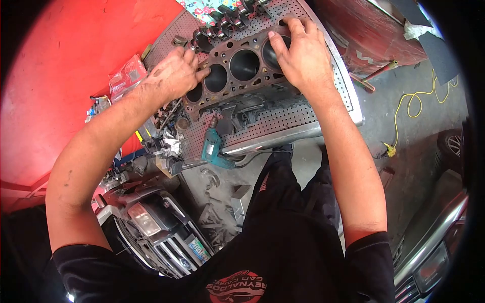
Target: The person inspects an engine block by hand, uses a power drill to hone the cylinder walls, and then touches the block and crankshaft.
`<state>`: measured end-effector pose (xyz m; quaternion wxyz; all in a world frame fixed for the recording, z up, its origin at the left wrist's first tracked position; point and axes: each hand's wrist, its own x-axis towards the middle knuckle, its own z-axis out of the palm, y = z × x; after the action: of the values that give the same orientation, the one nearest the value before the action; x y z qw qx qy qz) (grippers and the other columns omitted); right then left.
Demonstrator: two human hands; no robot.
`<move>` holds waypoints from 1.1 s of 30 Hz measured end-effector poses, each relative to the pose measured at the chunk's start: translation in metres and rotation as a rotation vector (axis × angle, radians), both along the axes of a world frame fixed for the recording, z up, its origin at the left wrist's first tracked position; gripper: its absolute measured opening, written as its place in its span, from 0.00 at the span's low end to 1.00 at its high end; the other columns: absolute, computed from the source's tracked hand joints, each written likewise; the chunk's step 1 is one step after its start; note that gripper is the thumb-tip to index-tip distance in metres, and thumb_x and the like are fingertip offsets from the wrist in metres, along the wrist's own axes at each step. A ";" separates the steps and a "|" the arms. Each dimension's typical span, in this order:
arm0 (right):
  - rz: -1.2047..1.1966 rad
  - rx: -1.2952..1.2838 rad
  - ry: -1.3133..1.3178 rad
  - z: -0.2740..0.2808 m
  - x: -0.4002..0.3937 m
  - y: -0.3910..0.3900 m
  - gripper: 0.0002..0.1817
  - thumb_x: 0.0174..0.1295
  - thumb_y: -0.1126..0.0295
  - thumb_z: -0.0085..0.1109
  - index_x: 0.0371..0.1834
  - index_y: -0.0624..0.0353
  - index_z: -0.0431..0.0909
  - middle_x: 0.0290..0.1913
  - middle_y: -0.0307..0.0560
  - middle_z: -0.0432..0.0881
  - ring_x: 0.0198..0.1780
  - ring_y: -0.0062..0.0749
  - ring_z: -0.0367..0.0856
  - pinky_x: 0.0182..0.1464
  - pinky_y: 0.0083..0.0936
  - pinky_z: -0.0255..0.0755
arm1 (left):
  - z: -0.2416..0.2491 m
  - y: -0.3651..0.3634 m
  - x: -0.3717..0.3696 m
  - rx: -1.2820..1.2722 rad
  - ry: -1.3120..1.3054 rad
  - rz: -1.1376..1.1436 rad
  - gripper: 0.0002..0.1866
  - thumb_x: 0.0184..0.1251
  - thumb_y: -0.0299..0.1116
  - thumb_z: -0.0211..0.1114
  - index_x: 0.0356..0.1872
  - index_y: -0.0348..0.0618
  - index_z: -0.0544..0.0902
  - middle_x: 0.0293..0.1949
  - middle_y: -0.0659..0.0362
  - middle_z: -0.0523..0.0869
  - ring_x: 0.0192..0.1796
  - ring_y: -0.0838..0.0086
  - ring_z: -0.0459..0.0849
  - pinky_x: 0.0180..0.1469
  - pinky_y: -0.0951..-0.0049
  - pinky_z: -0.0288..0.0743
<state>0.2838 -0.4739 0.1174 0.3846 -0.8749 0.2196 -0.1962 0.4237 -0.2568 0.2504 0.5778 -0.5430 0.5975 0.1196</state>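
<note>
An engine block (230,85) with several round cylinder bores lies on a perforated metal bench (295,112). My left hand (177,73) rests at the block's left end, its fingers bent over the edge and its grip hard to make out. On the block's right end lies my right hand (304,53), fingers apart, the thumb across the rightmost visible bore. Behind the block sits a crankshaft (227,22). A teal power drill (212,146) lies at the bench's front edge, its chuck towards the block.
Small parts and tools crowd the bench's left side near a red box (127,76). A yellow cord (397,121) runs over the floor at right. Below left stands a vehicle front (166,227); another vehicle (429,247) is at lower right. A red-handled brush (365,85) is beside the bench.
</note>
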 end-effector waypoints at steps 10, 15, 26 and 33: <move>-0.016 0.035 -0.014 0.002 0.000 -0.002 0.29 0.71 0.49 0.64 0.67 0.55 0.79 0.69 0.58 0.76 0.71 0.57 0.73 0.73 0.53 0.68 | -0.004 0.016 -0.003 -0.096 0.053 0.074 0.28 0.75 0.38 0.61 0.76 0.65 0.78 0.50 0.60 0.87 0.58 0.65 0.82 0.60 0.63 0.73; 0.100 -0.350 -0.185 0.012 0.004 0.010 0.34 0.56 0.51 0.76 0.65 0.55 0.81 0.69 0.51 0.78 0.72 0.52 0.71 0.75 0.53 0.63 | 0.034 0.055 -0.036 -0.528 0.149 0.290 0.28 0.66 0.35 0.64 0.69 0.50 0.81 0.43 0.58 0.86 0.54 0.63 0.83 0.57 0.61 0.76; 1.036 -1.162 0.565 0.076 0.140 0.110 0.30 0.57 0.45 0.76 0.56 0.53 0.84 0.55 0.46 0.88 0.61 0.41 0.85 0.67 0.44 0.73 | -0.116 0.317 -0.266 -1.143 0.193 1.579 0.29 0.64 0.29 0.66 0.68 0.46 0.79 0.39 0.47 0.86 0.46 0.50 0.88 0.48 0.49 0.83; 1.086 -1.364 0.673 0.095 0.150 0.130 0.30 0.57 0.44 0.74 0.54 0.54 0.85 0.53 0.46 0.87 0.59 0.41 0.84 0.66 0.45 0.74 | -0.196 0.402 -0.391 -0.855 0.295 2.114 0.30 0.69 0.33 0.61 0.74 0.50 0.75 0.46 0.46 0.90 0.50 0.49 0.89 0.52 0.46 0.83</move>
<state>0.4337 -0.3439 0.2127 -0.2570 -0.9050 -0.2824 0.1876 0.0326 0.1452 0.0543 -0.1185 -0.9055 -0.1030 0.3943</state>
